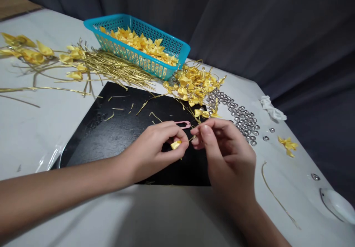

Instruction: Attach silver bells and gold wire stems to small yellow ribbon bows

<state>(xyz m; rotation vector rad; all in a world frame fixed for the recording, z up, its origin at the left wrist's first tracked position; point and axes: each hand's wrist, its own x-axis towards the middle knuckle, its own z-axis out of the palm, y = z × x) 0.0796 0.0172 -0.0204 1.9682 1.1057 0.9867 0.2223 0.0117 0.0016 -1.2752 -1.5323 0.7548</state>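
Note:
My left hand (pixel 163 139) pinches a small yellow ribbon bow (pixel 175 145) between thumb and fingers, above a black mat (pixel 91 139). Close beside it, my right hand (pixel 226 149) is closed, its thumb pressed against the fingertips on a thin gold cord (pixel 192 138) that runs toward the bow. Just behind the hands a pink hair clip (pixel 183 124) shows in part; whether a hand touches it I cannot tell. Short gold cord scraps (pixel 109 117) lie scattered across the mat.
A blue basket (pixel 133 56) full of yellow bows stands at the back, with a bundle of gold cords (pixel 116 67) before it. Right of it are a pile of corded bows (pixel 196 82) and many silver beads (pixel 245 121). A white object (pixel 337 204) sits at the right edge.

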